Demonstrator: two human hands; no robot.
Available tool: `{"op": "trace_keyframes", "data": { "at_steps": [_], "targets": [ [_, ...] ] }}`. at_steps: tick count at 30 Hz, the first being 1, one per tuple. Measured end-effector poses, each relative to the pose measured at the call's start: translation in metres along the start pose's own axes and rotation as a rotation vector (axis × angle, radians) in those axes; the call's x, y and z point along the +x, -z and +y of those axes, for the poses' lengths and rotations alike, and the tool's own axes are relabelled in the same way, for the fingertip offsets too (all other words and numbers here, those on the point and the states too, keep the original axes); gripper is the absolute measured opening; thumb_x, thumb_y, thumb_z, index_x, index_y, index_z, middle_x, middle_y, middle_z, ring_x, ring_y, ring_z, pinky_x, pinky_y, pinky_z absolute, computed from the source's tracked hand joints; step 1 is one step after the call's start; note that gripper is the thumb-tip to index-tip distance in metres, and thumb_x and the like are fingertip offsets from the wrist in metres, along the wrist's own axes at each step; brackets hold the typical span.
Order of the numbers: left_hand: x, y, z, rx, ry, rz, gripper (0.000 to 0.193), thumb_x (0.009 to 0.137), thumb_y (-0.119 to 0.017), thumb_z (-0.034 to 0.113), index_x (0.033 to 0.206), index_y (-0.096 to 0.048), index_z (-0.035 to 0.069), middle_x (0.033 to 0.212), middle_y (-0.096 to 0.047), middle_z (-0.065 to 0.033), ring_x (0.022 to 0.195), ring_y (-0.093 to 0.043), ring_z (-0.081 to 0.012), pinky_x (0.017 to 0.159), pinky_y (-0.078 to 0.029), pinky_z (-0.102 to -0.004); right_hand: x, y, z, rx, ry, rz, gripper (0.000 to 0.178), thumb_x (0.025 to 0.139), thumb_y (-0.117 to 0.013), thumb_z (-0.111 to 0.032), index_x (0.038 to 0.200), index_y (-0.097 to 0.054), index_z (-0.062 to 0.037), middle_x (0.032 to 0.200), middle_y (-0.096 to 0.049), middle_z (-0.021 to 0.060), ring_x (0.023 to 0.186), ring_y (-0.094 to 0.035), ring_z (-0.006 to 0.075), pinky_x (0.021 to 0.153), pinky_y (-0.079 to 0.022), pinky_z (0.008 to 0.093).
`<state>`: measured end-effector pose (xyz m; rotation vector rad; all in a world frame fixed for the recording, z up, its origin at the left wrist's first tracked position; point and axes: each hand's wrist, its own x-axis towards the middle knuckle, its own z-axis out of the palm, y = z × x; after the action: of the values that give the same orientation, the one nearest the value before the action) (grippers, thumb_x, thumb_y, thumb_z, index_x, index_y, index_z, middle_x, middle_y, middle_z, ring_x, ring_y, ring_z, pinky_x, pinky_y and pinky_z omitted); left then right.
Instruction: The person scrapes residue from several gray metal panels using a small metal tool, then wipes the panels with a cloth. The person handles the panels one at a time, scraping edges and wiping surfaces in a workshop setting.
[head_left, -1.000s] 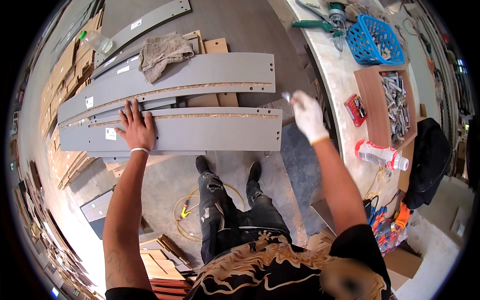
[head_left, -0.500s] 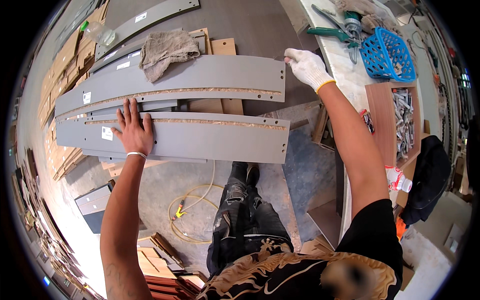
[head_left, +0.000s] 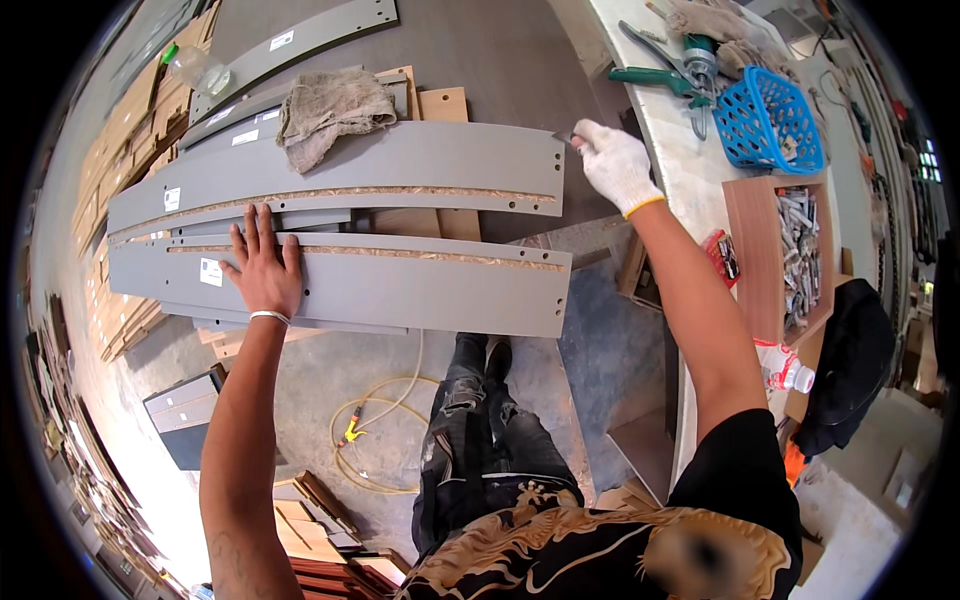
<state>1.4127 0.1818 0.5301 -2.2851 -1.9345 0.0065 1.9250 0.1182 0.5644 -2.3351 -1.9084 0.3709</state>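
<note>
Two long grey boards lie side by side, the far board [head_left: 400, 155] and the near board [head_left: 430, 290]. Each has a groove showing raw chipboard and several drilled holes. My bare left hand [head_left: 268, 268] rests flat on the near board, fingers spread, their tips reaching the gap between the boards. At the right end of the far board, my right hand [head_left: 612, 165], in a white knitted glove, is closed in a pinch. A thin, dark, blade-like piece [head_left: 565, 136] sticks out of its fingers at the board's far corner; its exact kind is unclear.
A crumpled rag [head_left: 335, 115] lies on the far board's back edge. At right, a bench [head_left: 640, 100] carries green-handled pliers [head_left: 645, 76], a blue basket [head_left: 765, 120] and a wooden box [head_left: 755, 250] of small metal parts. A yellow hose [head_left: 345, 465] coils on the floor.
My right hand has come slightly nearer to me along the far board's end, and the thin piece in its fingers now shows. My left hand stays put on the near board.
</note>
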Motion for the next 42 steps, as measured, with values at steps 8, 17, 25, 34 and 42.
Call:
{"op": "trace_keyframes", "data": {
  "at_steps": [8, 17, 25, 34, 42],
  "targets": [
    [-0.002, -0.004, -0.003, -0.016, -0.015, 0.018, 0.067, 0.103, -0.045, 0.047, 0.165, -0.027, 0.028, 0.173, -0.021, 0.0015, 0.158, -0.02, -0.0354, 0.119, -0.008, -0.0732, 0.022, -0.007, 0.002, -0.091, 0.137, 0.01, 0.018, 0.101, -0.053, -0.028, 0.108, -0.066, -0.0176, 0.093, -0.075, 0.0121, 0.093, -0.072, 0.0345, 0.076, -0.055, 0.0499],
    [-0.003, -0.004, -0.005, -0.033, -0.012, 0.036, 0.067, 0.103, -0.046, 0.046, 0.164, -0.028, 0.027, 0.172, -0.022, 0.0011, 0.158, -0.02, -0.0348, 0.118, -0.009, -0.0746, -0.043, -0.019, -0.018, -0.173, 0.142, -0.073, 0.018, 0.1, -0.056, -0.029, 0.103, -0.066, -0.0148, 0.085, -0.075, 0.013, 0.081, -0.073, 0.0341, 0.071, -0.056, 0.0471],
    [0.0, -0.005, -0.002, -0.049, -0.013, 0.03, 0.067, 0.102, -0.047, 0.046, 0.164, -0.029, 0.027, 0.172, -0.023, 0.0001, 0.158, -0.021, -0.0339, 0.118, -0.01, -0.074, -0.057, -0.021, -0.017, -0.051, 0.142, -0.013, 0.013, 0.097, -0.057, -0.022, 0.101, -0.068, -0.0174, 0.084, -0.076, 0.0105, 0.079, -0.074, 0.0313, 0.07, -0.057, 0.0452],
    [0.025, 0.023, 0.027, -0.158, -0.169, 0.004, 0.065, 0.094, -0.067, 0.035, 0.153, -0.046, 0.017, 0.166, -0.034, -0.0108, 0.154, -0.028, -0.0358, 0.122, -0.021, -0.0626, -0.064, -0.007, -0.013, 0.089, -0.031, -0.067, 0.013, 0.099, -0.055, -0.019, 0.105, -0.065, -0.0148, 0.095, -0.076, 0.0096, 0.092, -0.073, 0.0318, 0.077, -0.056, 0.047],
    [0.071, 0.074, 0.17, -0.328, -0.886, -0.246, 0.103, 0.07, -0.09, 0.038, 0.157, -0.04, 0.012, 0.168, -0.027, -0.0165, 0.157, -0.021, -0.0362, 0.129, -0.018, -0.0477, -0.01, -0.001, -0.007, -0.055, 0.078, -0.086, 0.018, 0.102, -0.053, -0.026, 0.108, -0.067, -0.0171, 0.093, -0.075, 0.0122, 0.091, -0.072, 0.0339, 0.075, -0.055, 0.0491]
  ]
}}
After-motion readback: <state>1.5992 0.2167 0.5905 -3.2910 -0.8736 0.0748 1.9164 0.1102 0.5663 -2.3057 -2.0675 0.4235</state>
